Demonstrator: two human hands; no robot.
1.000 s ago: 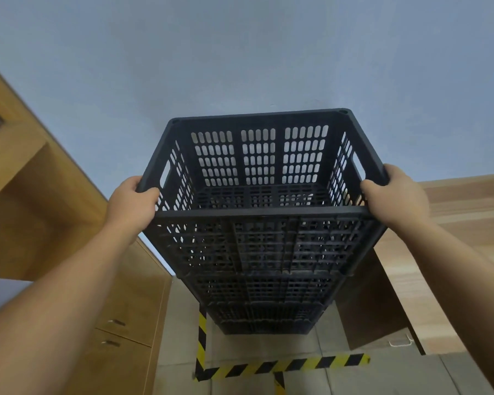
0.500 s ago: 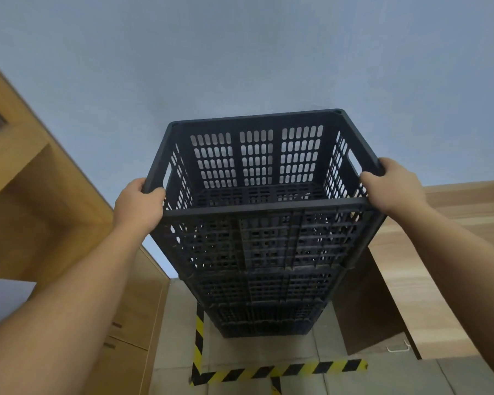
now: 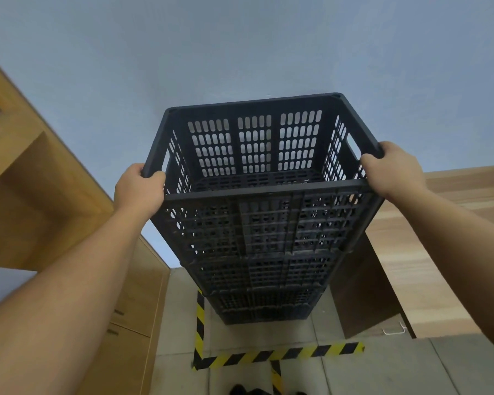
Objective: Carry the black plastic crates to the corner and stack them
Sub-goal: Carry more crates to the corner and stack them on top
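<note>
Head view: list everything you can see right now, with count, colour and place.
Black plastic slatted crate on top: one, black, centre, gripped at both side rims, on or just above the stack.
Stack of black plastic crates below: at least three, exact count unclear, black, standing on the floor inside the taped corner.
Yellow-and-black striped floor tape: an L-shaped corner plus a short stub toward the camera, on the floor in front of the stack.
Wooden cabinet: one, light brown, left.
Wooden desk-like unit: one, light wood, right.
Blue-grey wall: behind.
Grey tiled floor: bottom.
Dark shoes: bottom edge, barely visible.
Left hand: crate's left rim.
Right hand: crate's right rim.
</note>
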